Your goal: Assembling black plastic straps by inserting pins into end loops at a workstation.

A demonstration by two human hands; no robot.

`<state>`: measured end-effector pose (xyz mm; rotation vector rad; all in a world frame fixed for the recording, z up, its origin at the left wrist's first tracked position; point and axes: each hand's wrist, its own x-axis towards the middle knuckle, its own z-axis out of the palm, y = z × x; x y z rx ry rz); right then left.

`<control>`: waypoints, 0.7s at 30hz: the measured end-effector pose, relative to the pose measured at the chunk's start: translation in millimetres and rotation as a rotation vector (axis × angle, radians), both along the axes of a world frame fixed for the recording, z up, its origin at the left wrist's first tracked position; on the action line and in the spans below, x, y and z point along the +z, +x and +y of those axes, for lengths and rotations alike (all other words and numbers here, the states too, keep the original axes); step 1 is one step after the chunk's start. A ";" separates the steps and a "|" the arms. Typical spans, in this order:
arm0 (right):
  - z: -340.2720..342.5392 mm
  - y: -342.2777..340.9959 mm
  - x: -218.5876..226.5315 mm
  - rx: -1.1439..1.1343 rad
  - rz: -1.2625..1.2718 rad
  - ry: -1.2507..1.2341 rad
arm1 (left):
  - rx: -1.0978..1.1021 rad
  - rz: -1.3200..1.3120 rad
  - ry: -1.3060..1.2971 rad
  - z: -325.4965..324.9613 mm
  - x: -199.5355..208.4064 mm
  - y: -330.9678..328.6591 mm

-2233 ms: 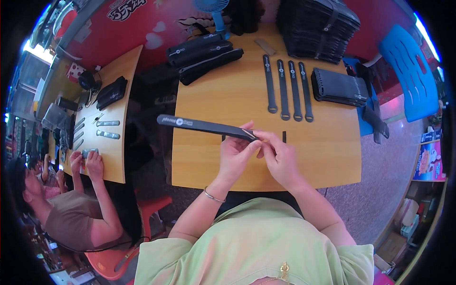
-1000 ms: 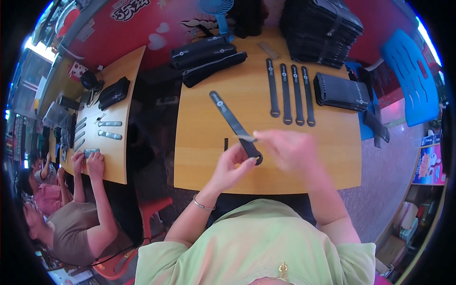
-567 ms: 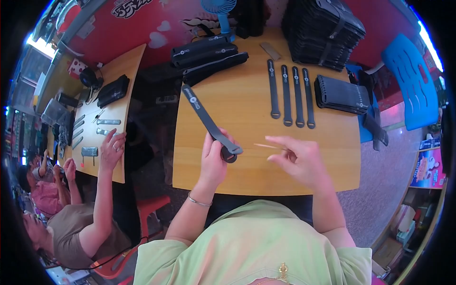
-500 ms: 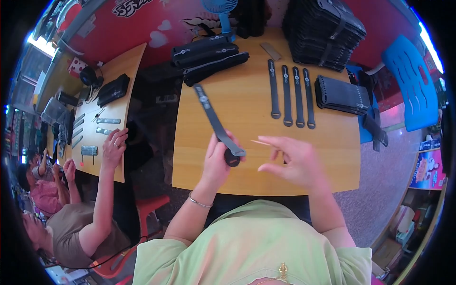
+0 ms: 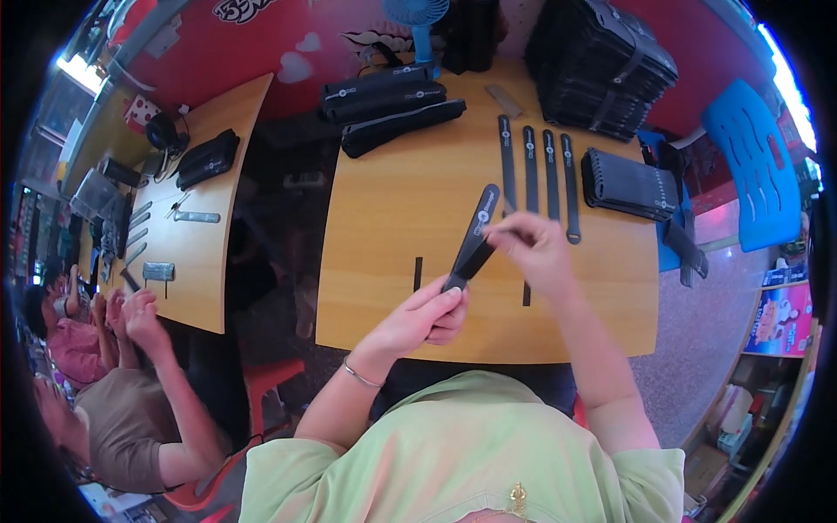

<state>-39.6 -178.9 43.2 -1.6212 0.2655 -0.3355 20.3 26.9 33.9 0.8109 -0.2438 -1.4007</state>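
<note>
On the tabletop (image 5: 375,296), I saw four straps (image 5: 569,187) spaced side by side, probably for separation. Nearer, a bent strap (image 5: 481,218) slanted upward: the left hand (image 5: 425,318) gripped its lower end, seemingly steadying it; the right hand's (image 5: 540,248) blurred fingers I couldn't judge.

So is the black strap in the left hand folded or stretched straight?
Folded: the black strap doubles back at the left hand, one length pointing away, the other reaching the right hand.
</note>
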 end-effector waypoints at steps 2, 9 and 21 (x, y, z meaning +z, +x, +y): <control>-12.8 16.1 16.2 -0.152 -0.056 0.070 | -0.015 -0.026 0.007 16.7 -4.4 7.6; -78.7 54.2 53.8 -0.335 -0.182 -0.282 | -0.073 -0.118 0.028 75.7 -7.7 25.1; -68.1 88.4 100.6 -0.560 -0.387 -0.589 | -0.107 -0.206 -0.144 98.6 4.1 47.4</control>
